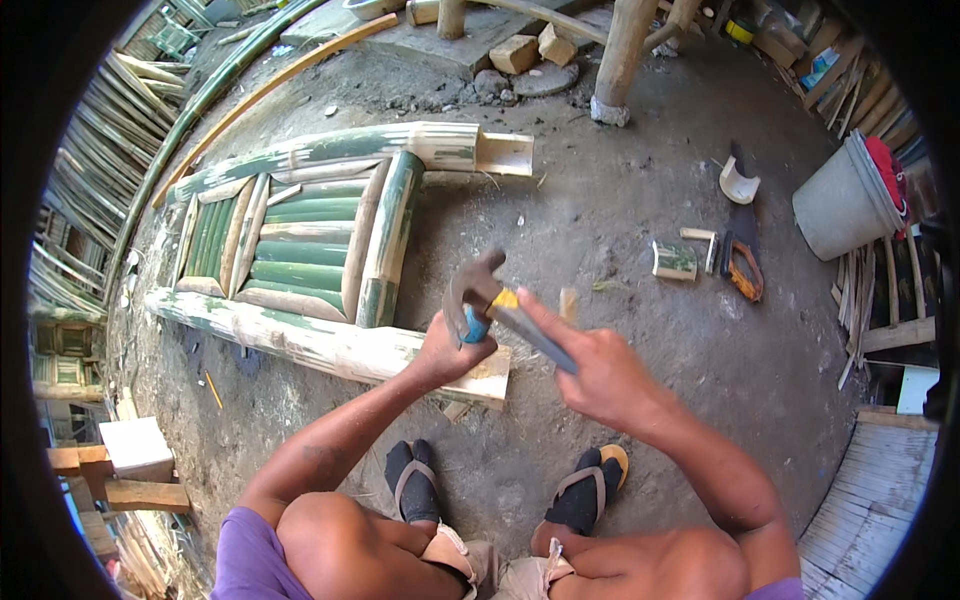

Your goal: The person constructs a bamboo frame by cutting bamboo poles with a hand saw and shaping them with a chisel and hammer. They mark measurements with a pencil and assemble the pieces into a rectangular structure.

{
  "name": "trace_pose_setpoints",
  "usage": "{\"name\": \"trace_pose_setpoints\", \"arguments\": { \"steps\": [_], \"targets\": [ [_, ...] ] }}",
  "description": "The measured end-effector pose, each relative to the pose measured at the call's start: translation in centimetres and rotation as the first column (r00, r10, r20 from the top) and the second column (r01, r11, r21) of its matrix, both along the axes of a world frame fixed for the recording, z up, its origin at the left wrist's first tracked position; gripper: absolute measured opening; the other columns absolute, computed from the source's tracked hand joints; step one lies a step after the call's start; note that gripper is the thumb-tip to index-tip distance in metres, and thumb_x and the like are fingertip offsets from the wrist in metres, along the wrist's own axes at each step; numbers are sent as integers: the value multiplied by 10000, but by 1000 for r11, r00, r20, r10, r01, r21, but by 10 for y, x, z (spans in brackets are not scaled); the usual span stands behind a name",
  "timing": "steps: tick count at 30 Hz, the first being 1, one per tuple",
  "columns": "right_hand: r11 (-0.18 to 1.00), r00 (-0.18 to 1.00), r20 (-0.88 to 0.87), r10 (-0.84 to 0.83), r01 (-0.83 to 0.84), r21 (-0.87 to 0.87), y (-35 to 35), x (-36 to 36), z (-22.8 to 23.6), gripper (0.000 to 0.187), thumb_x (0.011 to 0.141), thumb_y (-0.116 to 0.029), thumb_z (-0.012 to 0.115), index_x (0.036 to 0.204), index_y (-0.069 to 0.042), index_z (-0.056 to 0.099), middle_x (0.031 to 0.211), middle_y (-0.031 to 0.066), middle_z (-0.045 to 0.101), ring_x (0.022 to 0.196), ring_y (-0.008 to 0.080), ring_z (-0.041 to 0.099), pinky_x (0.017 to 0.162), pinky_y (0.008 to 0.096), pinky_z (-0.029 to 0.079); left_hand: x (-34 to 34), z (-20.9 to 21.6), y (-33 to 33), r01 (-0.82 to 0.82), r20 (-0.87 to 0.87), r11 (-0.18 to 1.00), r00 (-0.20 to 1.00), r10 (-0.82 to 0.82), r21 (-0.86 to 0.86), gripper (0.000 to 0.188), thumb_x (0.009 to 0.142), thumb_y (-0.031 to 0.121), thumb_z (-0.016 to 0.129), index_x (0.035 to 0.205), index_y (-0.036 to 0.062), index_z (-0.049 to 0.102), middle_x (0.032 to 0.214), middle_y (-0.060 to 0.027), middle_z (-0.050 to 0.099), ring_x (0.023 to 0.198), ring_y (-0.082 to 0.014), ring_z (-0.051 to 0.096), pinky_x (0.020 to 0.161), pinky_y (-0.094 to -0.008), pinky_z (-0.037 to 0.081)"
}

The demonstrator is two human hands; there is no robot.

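Observation:
My right hand (610,380) grips a claw hammer (535,330) by its grey handle, the thumb stretched along it. The rusty head overlaps my left hand (455,355), which is closed round a blue-handled tool (476,324); its lower part is hidden, so I cannot make out its kind. Both hands are above the right end of the near thick bamboo pole (340,345). That pole belongs to a bamboo frame (385,240) lying on the ground, with green slats (305,240) inside and a second thick pole (330,150) along its far side.
To the right lie a handsaw (742,265) with an orange handle and a cut bamboo piece (675,261). Beyond them stands a grey bucket (845,200). A wooden post (625,55) rises at the back. Wood blocks (145,496) are stacked at the lower left.

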State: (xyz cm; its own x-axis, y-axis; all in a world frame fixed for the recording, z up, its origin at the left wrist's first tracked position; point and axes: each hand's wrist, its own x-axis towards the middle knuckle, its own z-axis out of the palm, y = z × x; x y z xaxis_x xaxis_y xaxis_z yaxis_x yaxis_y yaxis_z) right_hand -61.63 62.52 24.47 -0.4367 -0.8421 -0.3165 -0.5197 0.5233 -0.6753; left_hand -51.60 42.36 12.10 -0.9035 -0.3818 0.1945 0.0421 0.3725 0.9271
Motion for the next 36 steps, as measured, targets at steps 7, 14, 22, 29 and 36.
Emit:
{"name": "trace_pose_setpoints", "arguments": {
  "steps": [7,14,22,29,36],
  "targets": [
    [780,905,-93,-416,303,-547,14,-35,23,799,863,-21,570,1588,-169,267,1042,253,700,856,309,715,809,400,553,-8,9,-10,99,376,983,914,-152,157,217,760,157,687,667,32,536,585,-18,543,553,-113,530,529,-320,437],
    [907,911,-10,-413,410,-94,39,-30,-74,704,869,-80,604,1529,-96,359,1003,271,682,830,388,712,778,459,553,-89,76,-42,47,49,823,995,-90,566,199,841,203,684,708,95,584,568,12,537,472,-77,506,462,-260,406],
    [997,810,-583,-70,44,-57,34,-6,-143,470,831,-126,674,1285,-43,587,1184,197,649,1128,313,620,978,462,469,-59,48,-34,-45,268,996,963,24,73,253,854,226,711,731,53,573,630,16,556,606,-64,510,555,-279,418],
    [621,639,-190,745,-769,-150,-60,19,-160,359,865,-185,611,1210,-92,638,1211,62,626,1237,263,532,1060,484,381,-42,35,-48,36,242,990,970,-2,-137,236,901,183,742,799,40,585,661,1,559,648,-64,526,580,-288,447],
    [462,349,-611,711,-886,32,-98,20,-213,267,951,-235,502,1135,-146,675,1240,17,617,1293,220,493,1194,596,212,-26,11,-63,135,324,945,946,-33,-299,206,758,108,774,871,41,615,799,-155,629,796,-363,636,719,-451,490]
  ]
}}
